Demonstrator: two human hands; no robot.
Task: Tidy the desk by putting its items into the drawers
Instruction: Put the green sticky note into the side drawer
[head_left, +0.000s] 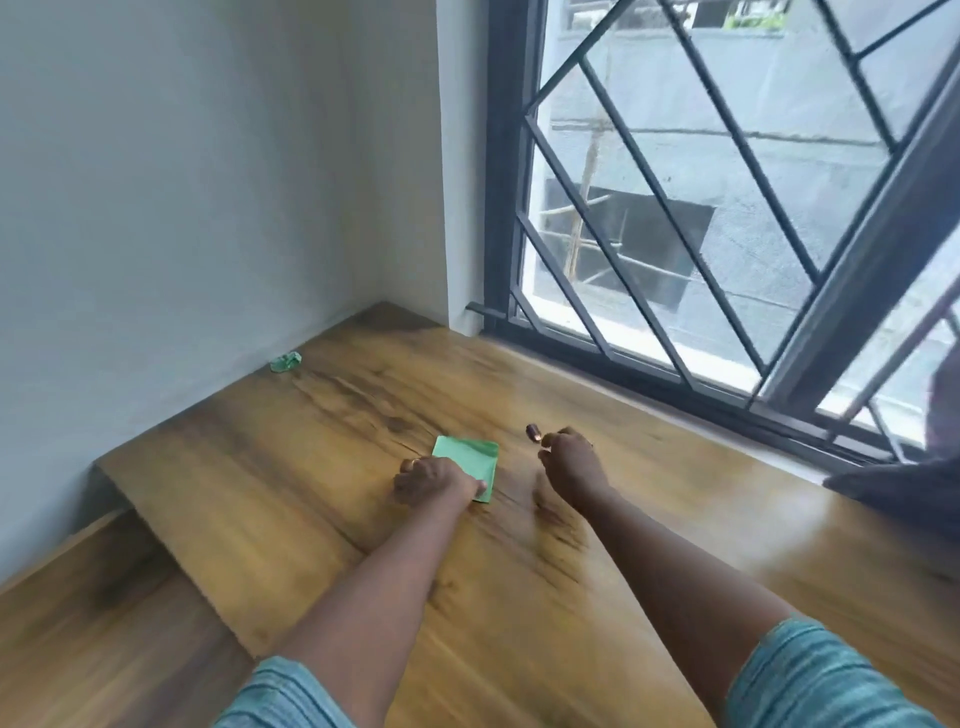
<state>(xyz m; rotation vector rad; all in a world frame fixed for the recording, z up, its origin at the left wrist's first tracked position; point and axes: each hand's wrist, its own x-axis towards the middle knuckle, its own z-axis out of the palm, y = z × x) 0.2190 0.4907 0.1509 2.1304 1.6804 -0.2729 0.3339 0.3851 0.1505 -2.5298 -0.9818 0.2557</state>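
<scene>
Wooden desk (311, 519); window grille (675, 234) along its 1 o'clock edge. Left hand (436, 480) grasps the near corner of the green pad (470, 457), which lies flat mid-desk. Right hand (569, 465) is at the pad's 3 o'clock, fingers curled. Crumpled green wrapper (285, 361) at the pad's 10 o'clock, against the wall. Small dark object (532, 431) at the right fingertips; too blurred to tell whether it is held.

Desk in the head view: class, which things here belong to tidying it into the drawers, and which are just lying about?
Part of the job:
green card, held by the left hand
small dark object at the fingertips of the right hand
crumpled green wrapper by the wall
desk

Just lying about:
dark cloth at the right edge
window frame
</scene>
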